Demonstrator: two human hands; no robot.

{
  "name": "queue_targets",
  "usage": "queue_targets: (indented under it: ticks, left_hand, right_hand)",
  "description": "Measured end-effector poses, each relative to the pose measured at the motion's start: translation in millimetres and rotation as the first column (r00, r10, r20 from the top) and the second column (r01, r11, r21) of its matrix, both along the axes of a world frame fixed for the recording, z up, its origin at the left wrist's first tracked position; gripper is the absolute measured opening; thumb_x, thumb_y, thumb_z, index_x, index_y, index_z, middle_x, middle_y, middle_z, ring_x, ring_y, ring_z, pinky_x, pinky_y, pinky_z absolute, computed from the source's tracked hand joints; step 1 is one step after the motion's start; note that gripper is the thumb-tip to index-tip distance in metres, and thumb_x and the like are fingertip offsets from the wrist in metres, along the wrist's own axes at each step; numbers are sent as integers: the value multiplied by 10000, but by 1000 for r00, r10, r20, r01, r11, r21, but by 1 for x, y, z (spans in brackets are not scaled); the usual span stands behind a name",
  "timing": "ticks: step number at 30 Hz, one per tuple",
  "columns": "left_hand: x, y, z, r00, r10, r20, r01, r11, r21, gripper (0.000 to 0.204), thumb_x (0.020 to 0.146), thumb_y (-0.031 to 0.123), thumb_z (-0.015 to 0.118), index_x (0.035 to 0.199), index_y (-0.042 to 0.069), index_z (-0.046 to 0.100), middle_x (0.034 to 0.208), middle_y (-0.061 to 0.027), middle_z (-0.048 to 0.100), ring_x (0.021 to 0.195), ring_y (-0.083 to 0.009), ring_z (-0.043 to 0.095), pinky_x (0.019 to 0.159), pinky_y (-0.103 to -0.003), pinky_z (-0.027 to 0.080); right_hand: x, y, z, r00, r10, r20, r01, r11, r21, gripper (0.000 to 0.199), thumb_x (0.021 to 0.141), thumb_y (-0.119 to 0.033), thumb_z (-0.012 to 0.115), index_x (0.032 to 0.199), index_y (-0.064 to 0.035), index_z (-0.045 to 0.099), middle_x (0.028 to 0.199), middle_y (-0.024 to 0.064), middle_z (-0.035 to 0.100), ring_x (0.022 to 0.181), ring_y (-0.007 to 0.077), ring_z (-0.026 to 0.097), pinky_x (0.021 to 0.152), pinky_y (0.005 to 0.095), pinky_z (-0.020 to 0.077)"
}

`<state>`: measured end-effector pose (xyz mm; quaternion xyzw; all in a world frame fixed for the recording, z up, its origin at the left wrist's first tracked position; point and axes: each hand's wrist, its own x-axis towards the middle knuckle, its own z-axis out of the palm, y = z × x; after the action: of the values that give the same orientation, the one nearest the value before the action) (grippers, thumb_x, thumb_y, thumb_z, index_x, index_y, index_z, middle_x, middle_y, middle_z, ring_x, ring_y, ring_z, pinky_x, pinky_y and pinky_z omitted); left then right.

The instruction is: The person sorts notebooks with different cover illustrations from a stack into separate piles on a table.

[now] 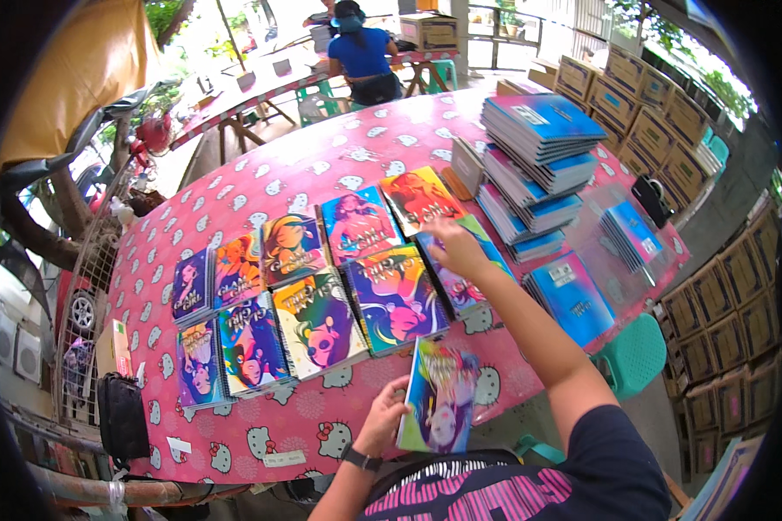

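Seen from above, a person stands at a long table (261, 434) covered in a pink cloth printed with white cartoon cats. Their left hand (382, 423) pinches the left edge of a colourful notebook (441, 395), thumb on top and fingers hidden beneath, holding it near the table's front edge, just above their striped top. Their right hand (454, 246) reaches far forward, fingers spread flat and resting on a notebook in the laid-out rows (321, 295); which cover it touches is partly hidden by the hand itself.

Those rows hold about a dozen spiral notebooks with bright illustrated covers, side by side and slightly overlapping. To the right stand tall stacks of blue notebooks (534, 161), with another blue pile (573, 295) near the table's edge and a clear plastic wrapper (621, 234) holding more. A green plastic stool (634, 352) sits below that edge.

Brown cardboard boxes (652, 113) line the right side, their printing too small to read. A black bag (122, 417) hangs at the left corner. At the far end, a person in a blue shirt (362, 52) sits facing away.
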<state>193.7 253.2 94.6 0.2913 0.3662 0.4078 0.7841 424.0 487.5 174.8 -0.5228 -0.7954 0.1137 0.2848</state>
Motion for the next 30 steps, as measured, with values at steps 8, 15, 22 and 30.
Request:
queue_targets:
  ticks: [8,15,22,30]
  left_hand:
    - [-36,-58,-34,913,191,-360,-198,980,16,403,791,74,688,1138,-17,504,989,-50,600,875,-117,574,782,-257,469]
    - [-84,-73,-54,880,444,-168,-469,868,-163,289,914,226,538,1132,38,514,1028,-71,614,873,-173,612,790,-314,496]
    - [-99,-50,-48,927,333,-174,-341,940,-20,372,832,182,650,1139,15,522,1018,-81,621,888,-178,607,814,-320,483]
    - [-151,-70,-64,935,304,-181,-318,947,-52,283,848,66,600,1116,10,527,1013,-56,627,868,-143,607,788,-279,484]
  right_hand:
    - [-29,97,-75,915,-141,378,104,988,117,292,880,-323,484,1063,-126,598,1089,76,632,1023,245,592,869,467,430]
    - [-29,-13,36,991,-76,-113,114,919,378,176,909,-128,508,918,-14,642,829,113,649,735,216,634,614,279,480]
    - [-115,-239,-30,593,769,-237,-805,560,-199,370,757,-297,676,1047,-76,616,1093,77,617,1041,270,565,912,410,432]
    - [-95,-127,-65,914,132,384,-230,948,221,453,746,-153,676,1180,-105,558,1261,146,529,1161,286,512,978,479,378]
